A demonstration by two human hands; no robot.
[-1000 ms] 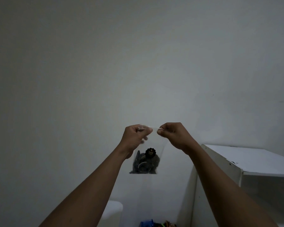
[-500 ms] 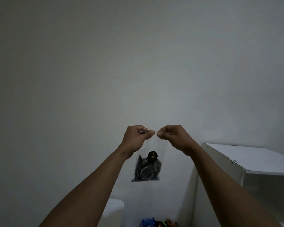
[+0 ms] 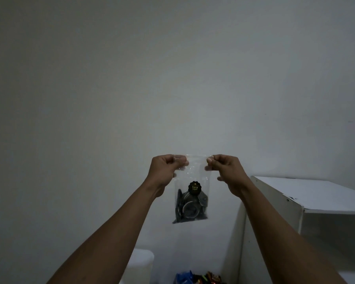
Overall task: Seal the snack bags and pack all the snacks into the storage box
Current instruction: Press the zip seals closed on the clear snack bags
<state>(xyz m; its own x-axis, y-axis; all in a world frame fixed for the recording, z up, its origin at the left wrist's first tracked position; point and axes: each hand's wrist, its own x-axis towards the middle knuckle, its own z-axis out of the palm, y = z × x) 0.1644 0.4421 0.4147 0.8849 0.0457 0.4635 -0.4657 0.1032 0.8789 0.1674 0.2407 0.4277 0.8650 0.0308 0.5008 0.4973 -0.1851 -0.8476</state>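
Two top corners of the snack bag (image 3: 191,203) pinched in my left fingers (image 3: 180,160) and right fingers (image 3: 212,160); can't tell if sealed, other snacks (image 3: 201,279) below unpacked.

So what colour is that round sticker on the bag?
The sticker is black with gold lettering, clearest in the head view.
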